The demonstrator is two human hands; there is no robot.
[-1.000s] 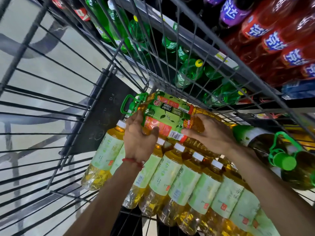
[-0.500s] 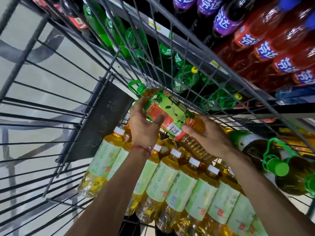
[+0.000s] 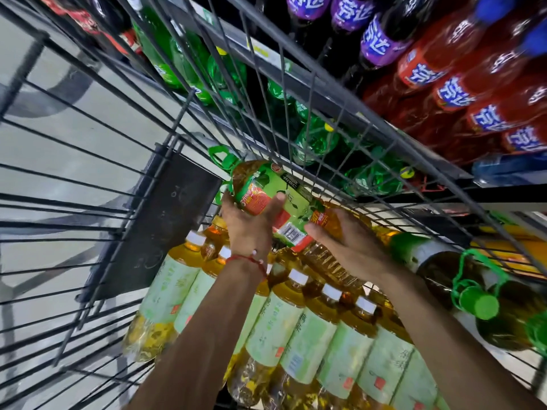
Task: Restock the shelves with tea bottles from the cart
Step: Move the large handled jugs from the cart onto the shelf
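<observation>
A large tea bottle [image 3: 275, 193] with a green label, green cap and carry handle is lifted inside the wire cart [image 3: 88, 202], tilted with its cap toward the upper left. My left hand [image 3: 248, 220] grips its upper part near the neck. My right hand [image 3: 346, 241] holds its lower body from the right. Below both hands lie several smaller tea bottles [image 3: 284, 327] with white caps and pale green labels, packed side by side in the cart.
Another large green-capped tea bottle [image 3: 461, 285] lies at the cart's right side. Beyond the cart's wire wall stand shelves with green soda bottles [image 3: 189, 66], purple-labelled bottles [image 3: 376, 39] and red bottles [image 3: 461, 93]. A dark panel [image 3: 165, 226] sits at the cart's far end.
Both hands have raised the large tea bottle up out of the pile and toward the cart's far wall, and it has tilted more cap-up.
</observation>
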